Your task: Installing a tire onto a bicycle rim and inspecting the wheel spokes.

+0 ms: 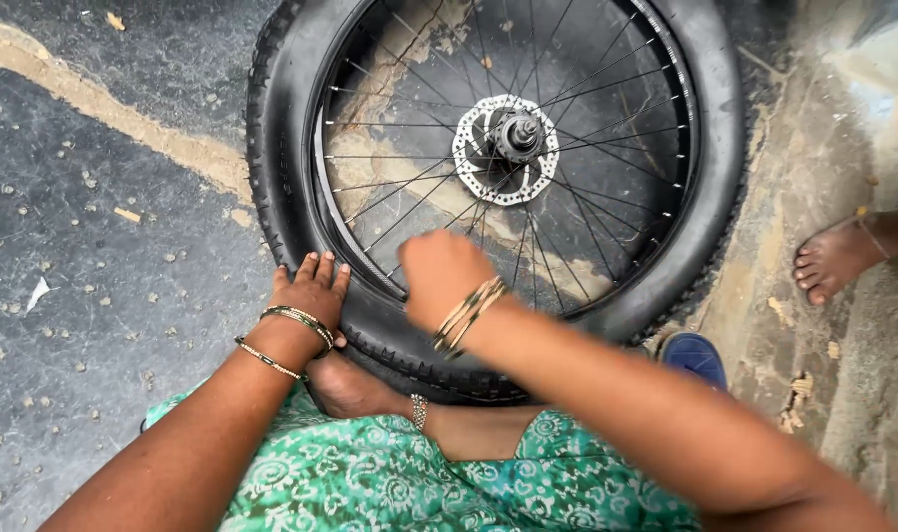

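A green patterned dress (449, 483) fills the bottom of the frame, with a bare foot (355, 389) and its anklet tucked just under the near edge of the tyre.

The bicycle wheel (498, 187) lies flat on the dark ground (94, 296), taking up the upper middle of the frame. Its black knobbly tyre (281, 148) rings a dark rim (345, 232) with thin spokes running in to a silver brake disc (474, 148) at the centre.

The left hand (313, 293), lower left of centre, rests flat and open on the tyre's near sidewall, fingers spread and pointing up toward the rim; it presses rather than grips. The right hand (441, 276), just right of it, is curled into a loose fist at the inner edge of the tyre where it meets the rim. It is blurred, so whether it has hold of the tyre's lip or a tool I cannot tell. That rim edge lies directly under the right hand, which is the nearer one to it.

Another person's bare foot (838, 258) stands at the right edge, and a blue sandal (695, 357) is near the tyre's lower right.
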